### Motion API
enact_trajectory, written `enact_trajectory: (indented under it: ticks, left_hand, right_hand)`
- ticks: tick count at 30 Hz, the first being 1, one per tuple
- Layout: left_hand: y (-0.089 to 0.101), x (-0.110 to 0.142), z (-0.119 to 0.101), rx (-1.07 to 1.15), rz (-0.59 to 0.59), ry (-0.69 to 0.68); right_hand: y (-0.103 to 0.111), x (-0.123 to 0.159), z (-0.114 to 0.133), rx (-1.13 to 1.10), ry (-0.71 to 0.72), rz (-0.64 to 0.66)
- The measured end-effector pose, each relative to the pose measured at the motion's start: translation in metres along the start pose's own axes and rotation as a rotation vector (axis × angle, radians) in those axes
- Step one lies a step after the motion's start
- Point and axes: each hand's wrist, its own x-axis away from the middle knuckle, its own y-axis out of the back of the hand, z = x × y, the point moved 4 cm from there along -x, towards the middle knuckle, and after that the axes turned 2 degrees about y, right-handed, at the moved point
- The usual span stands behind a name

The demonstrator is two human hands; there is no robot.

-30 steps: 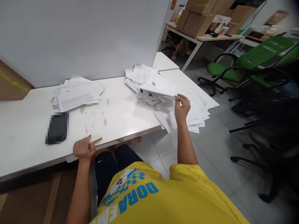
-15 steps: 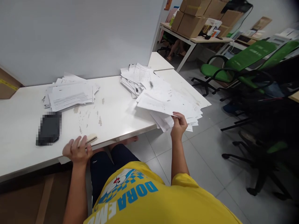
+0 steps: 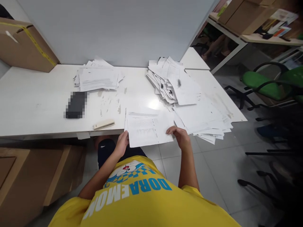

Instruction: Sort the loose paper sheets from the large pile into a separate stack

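Note:
A few stapled white printed sheets [image 3: 148,127] lie at the front edge of the white table [image 3: 35,104], overhanging it. My left hand [image 3: 122,143] grips their lower left corner, fingers closed on the paper. My right hand [image 3: 180,137] pinches their right edge. Just to the right spreads a big loose heap of papers [image 3: 187,94]. A small beige tool [image 3: 103,124], perhaps a staple remover, lies on the table left of the sheets, with no hand on it.
A neater paper stack [image 3: 98,78] sits at the back, a dark blurred phone [image 3: 75,105] to its front left. A cardboard box [image 3: 22,44] stands at far left. Green office chairs [image 3: 267,85] and a boxed desk [image 3: 248,25] are on the right.
My right hand pulled a set of sheets from the heap to the table's front edge. My left hand left the beige tool and took the sheets' left corner. The view swung left.

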Motion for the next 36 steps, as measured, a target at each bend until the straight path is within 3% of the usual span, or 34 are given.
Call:
enact_trajectory:
  ticks: [3, 9, 13, 18, 23, 26, 29, 36]
  left_hand:
    - [0.002, -0.002, -0.011, -0.100, -0.112, -0.022]
    - [0.004, 0.003, -0.007, -0.283, -0.170, -0.107]
    - [0.014, 0.005, -0.002, -0.278, -0.222, -0.125]
    - [0.017, 0.006, 0.002, -0.179, -0.270, -0.094]
    - [0.002, 0.012, -0.002, -0.047, -0.124, -0.044]
    - [-0.009, 0.016, -0.006, -0.038, -0.046, -0.019]
    - [-0.014, 0.016, -0.008, -0.050, -0.063, -0.006]
    - [-0.015, 0.014, -0.002, 0.041, -0.120, -0.010]
  right_hand:
    - [0.001, -0.002, -0.004, 0.101, -0.101, 0.019]
    - [0.004, -0.010, -0.006, 0.245, -0.122, -0.265]
    - [0.013, -0.013, 0.010, 0.341, 0.053, -0.511]
    - [0.039, -0.004, 0.033, 0.325, 0.276, -0.950]
    - [0.056, 0.016, 0.042, 0.487, 0.441, -1.271]
    - [0.057, 0.025, 0.040, 0.541, 0.497, -1.335]
    - [0.053, 0.030, 0.035, 0.615, 0.557, -1.367]
    - [0.037, 0.024, 0.009, 0.640, 0.287, -1.168]
